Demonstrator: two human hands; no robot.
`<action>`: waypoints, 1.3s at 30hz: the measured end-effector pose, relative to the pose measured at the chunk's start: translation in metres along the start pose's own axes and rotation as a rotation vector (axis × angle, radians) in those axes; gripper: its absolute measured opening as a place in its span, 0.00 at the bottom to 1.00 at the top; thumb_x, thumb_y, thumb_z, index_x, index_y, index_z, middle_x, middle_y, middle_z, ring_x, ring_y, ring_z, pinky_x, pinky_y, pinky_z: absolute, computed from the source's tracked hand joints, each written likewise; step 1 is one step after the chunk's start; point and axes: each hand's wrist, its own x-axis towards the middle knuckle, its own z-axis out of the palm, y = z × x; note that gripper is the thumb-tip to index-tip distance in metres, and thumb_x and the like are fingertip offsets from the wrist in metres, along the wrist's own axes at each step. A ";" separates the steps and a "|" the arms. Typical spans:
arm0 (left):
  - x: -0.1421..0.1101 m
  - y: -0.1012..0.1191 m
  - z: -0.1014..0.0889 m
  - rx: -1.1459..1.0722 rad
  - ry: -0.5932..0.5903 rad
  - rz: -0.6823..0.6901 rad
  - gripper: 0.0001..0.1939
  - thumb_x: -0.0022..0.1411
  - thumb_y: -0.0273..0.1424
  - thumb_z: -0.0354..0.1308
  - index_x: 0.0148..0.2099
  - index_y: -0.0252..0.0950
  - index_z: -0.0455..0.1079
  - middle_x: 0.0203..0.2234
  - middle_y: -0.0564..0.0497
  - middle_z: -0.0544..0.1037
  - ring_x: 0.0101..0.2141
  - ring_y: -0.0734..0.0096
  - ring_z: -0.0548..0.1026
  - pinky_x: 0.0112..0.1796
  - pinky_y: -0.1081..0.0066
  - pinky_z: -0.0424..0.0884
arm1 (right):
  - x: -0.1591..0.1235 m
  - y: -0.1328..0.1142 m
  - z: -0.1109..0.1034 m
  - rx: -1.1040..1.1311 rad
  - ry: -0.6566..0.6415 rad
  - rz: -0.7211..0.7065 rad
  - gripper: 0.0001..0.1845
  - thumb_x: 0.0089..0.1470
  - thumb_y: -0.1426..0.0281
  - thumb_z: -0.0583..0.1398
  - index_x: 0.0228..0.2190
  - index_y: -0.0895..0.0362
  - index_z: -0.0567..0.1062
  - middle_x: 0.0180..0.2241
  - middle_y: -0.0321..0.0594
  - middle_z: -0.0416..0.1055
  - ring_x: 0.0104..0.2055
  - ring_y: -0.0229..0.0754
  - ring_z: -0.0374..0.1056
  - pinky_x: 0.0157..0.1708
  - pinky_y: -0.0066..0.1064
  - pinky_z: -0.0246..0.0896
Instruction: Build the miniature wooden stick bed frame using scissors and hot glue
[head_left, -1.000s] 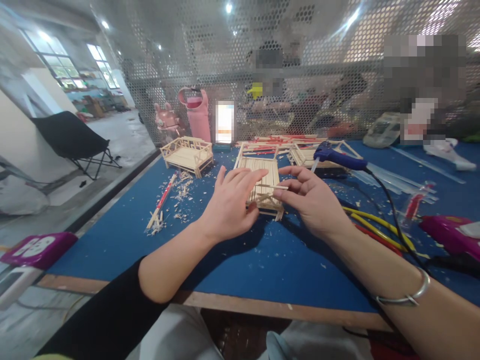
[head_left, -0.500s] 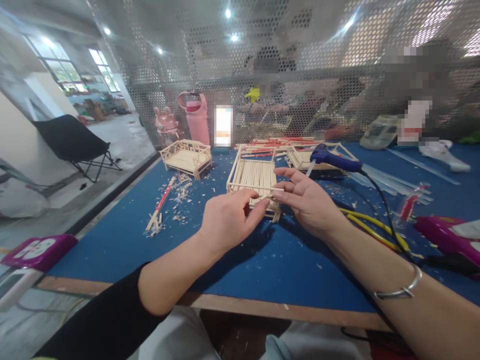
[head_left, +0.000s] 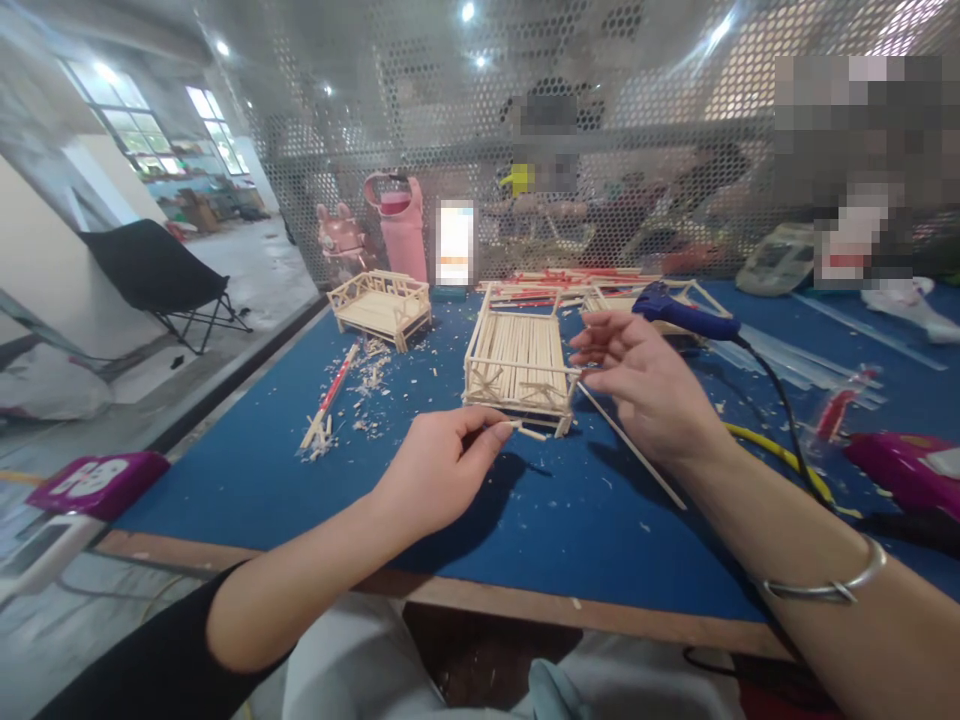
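A miniature bench made of thin wooden sticks (head_left: 517,345) stands on the blue table in front of me, with a slatted seat and short slanted pieces under its front rail. My left hand (head_left: 439,465) pinches a short stick piece (head_left: 531,432) just below the bench's front edge. At the front right corner, my right hand (head_left: 649,385) has thumb and fingertips around the end of the front rail, the other fingers loosely curled. A long thin stick (head_left: 634,450) slants down from under that hand. A blue glue gun (head_left: 690,312) lies behind it.
Another stick bench (head_left: 381,308) stands left, a further frame (head_left: 600,300) behind right. Red-marked sticks (head_left: 555,285), shavings (head_left: 367,375), clear glue sticks (head_left: 772,360) and a purple tool (head_left: 900,465) lie around. A pink bottle (head_left: 403,235) and lit phone (head_left: 455,245) stand by the perforated screen.
My left hand has moved down and away from the bench, a short stick piece in its fingers. My right hand stays by the corner. A long stick now shows below it.
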 end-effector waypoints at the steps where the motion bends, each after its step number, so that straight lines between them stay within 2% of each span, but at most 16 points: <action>1: 0.001 0.000 0.000 -0.022 0.005 -0.004 0.13 0.63 0.34 0.49 0.34 0.36 0.73 0.21 0.56 0.74 0.23 0.76 0.69 0.26 0.76 0.64 | -0.002 -0.007 -0.001 -0.035 0.081 -0.076 0.20 0.35 0.77 0.59 0.35 0.52 0.67 0.31 0.33 0.65 0.34 0.37 0.63 0.35 0.30 0.59; 4: 0.002 0.003 0.000 -0.065 0.010 0.019 0.14 0.63 0.36 0.49 0.32 0.35 0.72 0.18 0.57 0.70 0.21 0.77 0.66 0.24 0.77 0.62 | -0.016 -0.037 0.001 -0.337 0.262 -0.257 0.03 0.46 0.72 0.57 0.26 0.52 0.68 0.25 0.34 0.63 0.28 0.37 0.60 0.29 0.30 0.57; 5: 0.002 0.005 0.000 -0.076 0.013 0.039 0.14 0.63 0.36 0.49 0.32 0.35 0.72 0.18 0.57 0.70 0.21 0.77 0.65 0.24 0.77 0.61 | -0.023 -0.047 0.003 -0.499 0.183 -0.254 0.04 0.49 0.70 0.57 0.24 0.52 0.68 0.22 0.35 0.63 0.25 0.37 0.59 0.26 0.29 0.56; 7: -0.001 0.009 0.001 -0.089 0.014 0.088 0.13 0.63 0.35 0.49 0.32 0.35 0.72 0.18 0.57 0.70 0.21 0.78 0.66 0.25 0.78 0.61 | -0.039 -0.060 0.011 -0.751 -0.097 -0.199 0.09 0.51 0.65 0.57 0.21 0.54 0.70 0.18 0.34 0.64 0.20 0.36 0.57 0.20 0.28 0.51; 9: -0.006 0.013 0.002 -0.099 0.006 0.132 0.13 0.64 0.34 0.49 0.33 0.36 0.72 0.20 0.57 0.72 0.23 0.77 0.68 0.26 0.78 0.63 | -0.054 -0.062 0.018 -0.839 -0.334 -0.101 0.13 0.52 0.62 0.56 0.21 0.54 0.71 0.16 0.33 0.64 0.18 0.35 0.58 0.18 0.27 0.50; 12: -0.013 0.014 0.003 -0.080 -0.023 0.166 0.13 0.64 0.33 0.48 0.33 0.36 0.73 0.24 0.55 0.75 0.26 0.76 0.70 0.29 0.77 0.64 | -0.067 -0.051 0.021 -0.784 -0.431 -0.001 0.17 0.56 0.62 0.52 0.20 0.54 0.70 0.16 0.32 0.66 0.19 0.35 0.61 0.19 0.25 0.54; 16: -0.011 -0.001 0.004 0.048 -0.045 0.070 0.14 0.64 0.33 0.48 0.32 0.36 0.73 0.23 0.54 0.76 0.26 0.73 0.72 0.29 0.74 0.66 | -0.064 -0.039 0.005 -0.748 -0.275 -0.029 0.20 0.57 0.60 0.51 0.17 0.54 0.68 0.15 0.34 0.66 0.18 0.36 0.62 0.18 0.26 0.56; 20: -0.004 -0.017 0.003 0.280 -0.184 -0.004 0.09 0.60 0.30 0.52 0.36 0.37 0.75 0.31 0.49 0.80 0.32 0.64 0.76 0.34 0.68 0.69 | -0.049 -0.033 -0.016 -0.705 -0.172 -0.019 0.18 0.55 0.57 0.54 0.22 0.53 0.74 0.16 0.35 0.70 0.17 0.37 0.64 0.17 0.28 0.58; 22: -0.003 -0.016 0.002 0.371 -0.200 0.003 0.12 0.57 0.25 0.52 0.42 0.37 0.73 0.36 0.47 0.79 0.36 0.61 0.77 0.36 0.65 0.70 | -0.044 -0.029 -0.021 -0.684 -0.187 0.006 0.16 0.54 0.57 0.54 0.26 0.53 0.75 0.17 0.35 0.70 0.18 0.37 0.65 0.18 0.28 0.59; 24: -0.004 -0.010 -0.002 0.408 -0.208 0.021 0.21 0.54 0.20 0.51 0.50 0.36 0.68 0.39 0.45 0.78 0.38 0.60 0.76 0.35 0.66 0.71 | -0.042 -0.026 -0.021 -0.693 -0.203 0.011 0.15 0.55 0.59 0.54 0.30 0.54 0.75 0.19 0.36 0.71 0.19 0.38 0.66 0.19 0.29 0.60; 27: 0.002 0.004 -0.016 0.410 -0.211 0.053 0.22 0.52 0.20 0.50 0.50 0.36 0.66 0.34 0.48 0.79 0.33 0.63 0.76 0.31 0.68 0.70 | -0.040 -0.028 -0.019 -0.746 -0.200 -0.018 0.14 0.55 0.62 0.53 0.40 0.54 0.71 0.22 0.36 0.72 0.24 0.40 0.69 0.24 0.32 0.61; 29: 0.015 0.011 -0.027 0.383 -0.125 0.156 0.19 0.52 0.21 0.49 0.47 0.36 0.68 0.32 0.50 0.78 0.32 0.65 0.75 0.33 0.68 0.70 | -0.034 -0.034 -0.017 -0.758 -0.205 -0.033 0.11 0.53 0.63 0.55 0.39 0.54 0.68 0.21 0.34 0.72 0.24 0.40 0.68 0.25 0.32 0.61; 31: 0.034 0.014 -0.034 0.350 0.018 0.340 0.21 0.51 0.21 0.49 0.49 0.35 0.66 0.37 0.49 0.77 0.38 0.67 0.74 0.40 0.67 0.69 | -0.025 -0.044 -0.016 -0.728 -0.225 -0.036 0.07 0.50 0.64 0.58 0.31 0.54 0.69 0.19 0.33 0.71 0.22 0.39 0.67 0.23 0.31 0.59; 34: 0.055 0.012 -0.031 0.346 0.157 0.536 0.24 0.49 0.20 0.50 0.51 0.34 0.64 0.42 0.47 0.75 0.44 0.66 0.71 0.46 0.65 0.66 | -0.006 -0.052 -0.014 -0.540 -0.198 -0.014 0.07 0.46 0.65 0.62 0.26 0.55 0.71 0.21 0.35 0.73 0.24 0.38 0.69 0.25 0.31 0.62; 37: 0.053 0.010 -0.013 0.336 0.322 0.517 0.13 0.55 0.27 0.51 0.43 0.33 0.69 0.35 0.46 0.76 0.37 0.65 0.73 0.40 0.65 0.69 | 0.007 -0.045 -0.014 -0.276 -0.093 0.005 0.09 0.44 0.64 0.64 0.29 0.54 0.72 0.25 0.36 0.74 0.28 0.38 0.71 0.31 0.33 0.66; 39: 0.040 0.009 0.002 0.416 0.260 0.401 0.12 0.59 0.35 0.49 0.31 0.34 0.70 0.25 0.47 0.76 0.29 0.64 0.74 0.31 0.66 0.69 | 0.010 -0.035 -0.015 -0.179 -0.015 0.021 0.09 0.44 0.64 0.64 0.28 0.54 0.72 0.23 0.34 0.73 0.27 0.37 0.70 0.31 0.32 0.66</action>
